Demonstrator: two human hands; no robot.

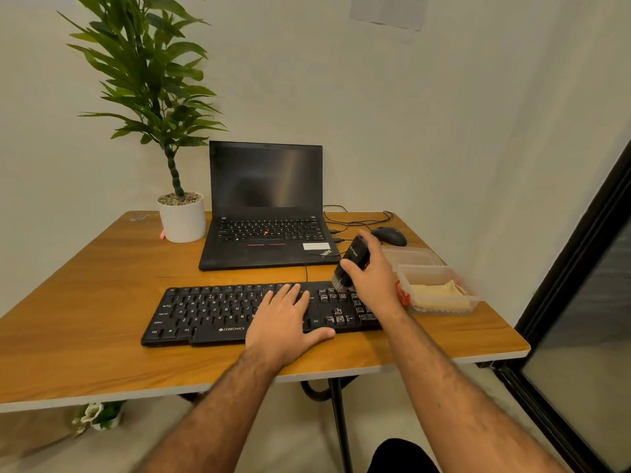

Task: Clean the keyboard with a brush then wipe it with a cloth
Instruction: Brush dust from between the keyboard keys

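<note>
While left hand [286, 322] pins black keyboard [218, 312] — right hand [374, 271] w/ brush [351, 264].

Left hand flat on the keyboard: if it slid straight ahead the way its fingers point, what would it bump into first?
Probably the laptop. The left hand points away over the keyboard, with only bare table and a thin cable between; depth is hard to judge.

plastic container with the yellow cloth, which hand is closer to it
Right. The right hand, holding the brush, sits just left of the plastic container. The left hand lies flat on the keyboard, farther left.
</note>
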